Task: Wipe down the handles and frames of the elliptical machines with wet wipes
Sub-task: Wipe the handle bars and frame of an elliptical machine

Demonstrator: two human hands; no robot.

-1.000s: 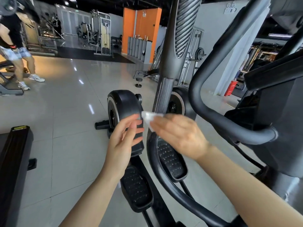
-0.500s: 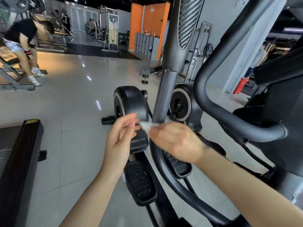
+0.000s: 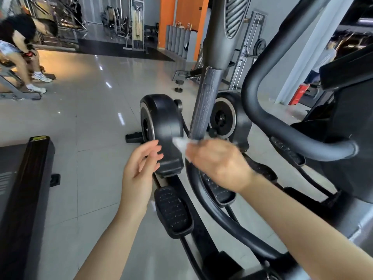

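Observation:
A black elliptical machine fills the middle and right of the head view. Its grey upright swing arm [image 3: 203, 110] rises through the centre. My right hand [image 3: 218, 164] grips a white wet wipe [image 3: 181, 144] at the foot of that arm; only the wipe's left edge shows past my fingers. My left hand [image 3: 139, 168] hovers just left of the wipe with its fingers relaxed, holding nothing. A thick curved black handle [image 3: 282, 126] loops on the right. The flywheel housing [image 3: 161, 126] and a foot pedal [image 3: 173, 211] sit below my hands.
A dark bench-like piece of equipment [image 3: 24, 188] stands at the left edge. A person [image 3: 22, 53] bends over a bench at far left. A dumbbell [image 3: 178, 85] lies on the glossy tiled floor [image 3: 90, 118]. A second elliptical's flywheel [image 3: 224, 118] sits behind the upright arm.
My left hand has let go of the wipe and drawn slightly left. My right hand keeps the wipe at the base of the upright arm. The view has shifted left and up.

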